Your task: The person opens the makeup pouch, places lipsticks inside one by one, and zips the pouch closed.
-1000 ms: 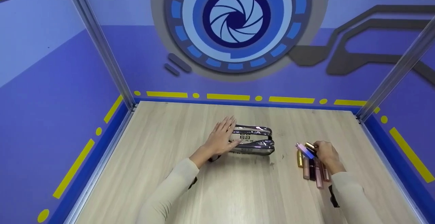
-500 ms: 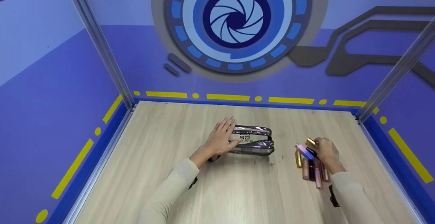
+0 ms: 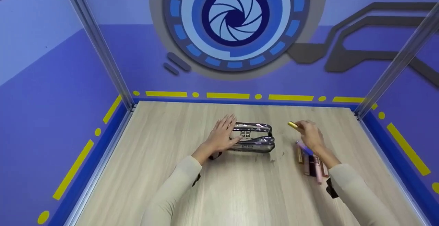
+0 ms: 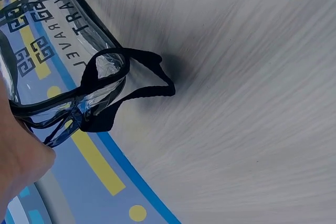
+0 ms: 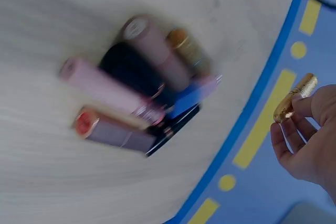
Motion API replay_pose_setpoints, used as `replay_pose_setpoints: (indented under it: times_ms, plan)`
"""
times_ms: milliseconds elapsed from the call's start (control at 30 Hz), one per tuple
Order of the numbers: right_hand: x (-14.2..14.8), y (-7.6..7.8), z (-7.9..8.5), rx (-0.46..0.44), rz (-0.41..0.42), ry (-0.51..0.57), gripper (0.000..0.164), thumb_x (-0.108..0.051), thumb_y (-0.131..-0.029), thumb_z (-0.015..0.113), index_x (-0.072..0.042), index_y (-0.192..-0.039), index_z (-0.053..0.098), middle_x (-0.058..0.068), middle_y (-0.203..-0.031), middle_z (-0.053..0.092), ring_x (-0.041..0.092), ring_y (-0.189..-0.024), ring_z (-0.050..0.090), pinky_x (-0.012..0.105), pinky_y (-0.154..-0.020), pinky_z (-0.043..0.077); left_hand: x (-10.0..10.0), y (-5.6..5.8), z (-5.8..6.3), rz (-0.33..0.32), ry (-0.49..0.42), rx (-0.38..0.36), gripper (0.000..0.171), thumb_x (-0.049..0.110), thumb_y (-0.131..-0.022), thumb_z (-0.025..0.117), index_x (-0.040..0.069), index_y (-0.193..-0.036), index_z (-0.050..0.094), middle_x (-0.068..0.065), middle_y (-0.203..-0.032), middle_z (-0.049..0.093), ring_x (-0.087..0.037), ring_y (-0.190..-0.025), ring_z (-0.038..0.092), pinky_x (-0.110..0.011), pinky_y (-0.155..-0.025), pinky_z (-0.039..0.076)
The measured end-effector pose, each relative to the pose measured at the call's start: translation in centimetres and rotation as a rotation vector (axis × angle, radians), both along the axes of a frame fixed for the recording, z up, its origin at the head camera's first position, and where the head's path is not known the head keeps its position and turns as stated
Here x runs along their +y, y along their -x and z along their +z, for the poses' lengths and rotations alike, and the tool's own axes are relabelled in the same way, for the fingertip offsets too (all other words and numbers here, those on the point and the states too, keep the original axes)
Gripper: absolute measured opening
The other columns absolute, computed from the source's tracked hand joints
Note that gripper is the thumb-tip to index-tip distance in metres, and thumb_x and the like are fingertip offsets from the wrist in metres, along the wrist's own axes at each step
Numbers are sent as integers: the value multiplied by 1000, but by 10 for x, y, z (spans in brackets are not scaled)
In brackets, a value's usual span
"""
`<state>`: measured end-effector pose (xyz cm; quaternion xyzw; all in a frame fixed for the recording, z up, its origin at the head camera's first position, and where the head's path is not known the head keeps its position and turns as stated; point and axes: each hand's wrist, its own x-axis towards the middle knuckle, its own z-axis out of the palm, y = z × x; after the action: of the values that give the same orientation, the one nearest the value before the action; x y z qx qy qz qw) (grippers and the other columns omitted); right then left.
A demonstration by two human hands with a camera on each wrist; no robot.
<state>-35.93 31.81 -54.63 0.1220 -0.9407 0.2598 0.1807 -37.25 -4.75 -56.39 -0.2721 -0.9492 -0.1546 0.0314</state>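
A clear pouch (image 3: 252, 147) with black edging and printed lettering lies mid-table. My left hand (image 3: 221, 137) rests on its left end, fingers fairly straight and thumb spread over the top. A black strap loop (image 4: 152, 93) sticks out from the pouch in the left wrist view. My right hand (image 3: 312, 137) pinches a gold lipstick tube (image 5: 295, 99) between thumb and fingers, raised above the table to the right of the pouch. Below that hand lies a pile of cosmetic tubes: a pink tube (image 5: 107, 85), a black tube (image 5: 131, 69), a blue-purple tube (image 5: 190, 98) and others.
The pale wooden table (image 3: 164, 123) is enclosed by blue printed panels (image 3: 192, 82) at the back and sides. Metal posts (image 3: 99, 47) stand at the rear corners. Another gold tube (image 5: 188, 51) lies at the pile's edge.
My right hand has lifted the gold lipstick tube off the pile and carried it up and left, toward the pouch. The left hand stays on the pouch.
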Motion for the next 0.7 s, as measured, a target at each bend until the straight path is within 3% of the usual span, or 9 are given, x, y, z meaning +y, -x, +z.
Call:
replay_pose_setpoints:
  times_ms: [233,333,500,567,700]
  plan:
    - [-55,-7,21,78,123,55,20,13,-88,67,7,-107,72,23,-100,72,40,-93,70,52,-83,59,2,-2,1,0,-25,-10,82,52,-103,47,5,-163,19,-12,-172,16,-34,-160,13,-56,-129,15]
    - [-76,-11,23,118,214,61,20,13,-87,68,6,-105,73,21,-99,73,37,-89,71,49,-80,61,2,-2,3,-3,-27,-10,82,51,-103,48,5,-164,18,-13,-172,17,-35,-160,14,-57,-128,17]
    - [-102,-15,19,221,369,-40,18,13,-84,72,5,-100,74,18,-91,70,34,-83,68,48,-75,59,2,-3,4,-1,-22,-9,82,51,-103,49,4,-163,19,-13,-172,17,-35,-160,14,-57,-128,16]
    - [-108,-17,18,216,378,-106,17,12,-83,74,4,-98,75,17,-90,69,33,-81,68,46,-73,59,2,-3,4,-1,-21,-6,82,51,-103,49,4,-163,19,-12,-172,17,-34,-160,13,-56,-129,16]
    - [-114,-21,20,109,334,-193,13,7,-86,74,0,-97,77,13,-92,72,28,-82,71,42,-71,61,1,-3,1,1,-16,-4,82,52,-103,48,4,-163,19,-10,-173,14,-32,-160,12,-54,-130,14]
